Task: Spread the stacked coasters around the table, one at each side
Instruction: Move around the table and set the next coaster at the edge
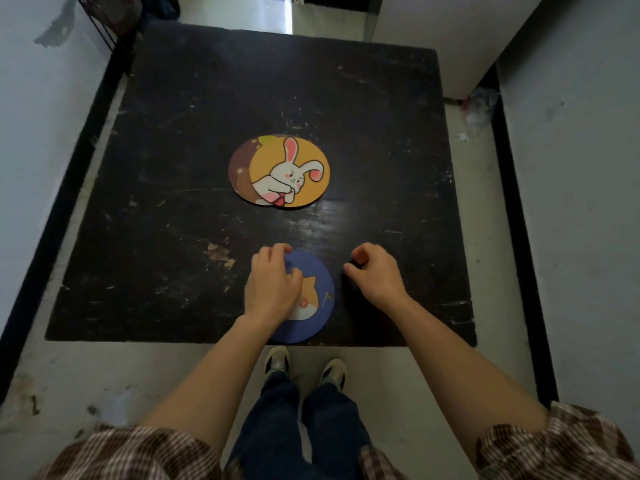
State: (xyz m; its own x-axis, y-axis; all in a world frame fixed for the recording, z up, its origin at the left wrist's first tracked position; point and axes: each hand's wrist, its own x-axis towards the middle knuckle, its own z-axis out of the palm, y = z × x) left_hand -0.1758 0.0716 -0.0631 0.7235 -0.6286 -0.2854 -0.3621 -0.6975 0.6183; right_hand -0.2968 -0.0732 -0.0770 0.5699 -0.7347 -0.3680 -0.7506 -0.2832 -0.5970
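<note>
A dark square table (173, 220) fills the view. Near its middle lies a yellow rabbit coaster (301, 161), overlapping a brown coaster (239, 168) that peeks out at its left. A blue coaster (318, 299) with an orange animal lies flat at the table's near edge. My left hand (273, 285) rests on top of the blue coaster, fingers curled at its far-left rim. My right hand (375, 271) hovers just right of that coaster, fingers loosely curled, holding nothing.
The table stands in a narrow space with white walls left and right. A dark wire rack (104, 19) stands at the far left corner, and crumpled litter (479, 105) lies on the floor at right. My shoes (304, 368) are just below the near edge.
</note>
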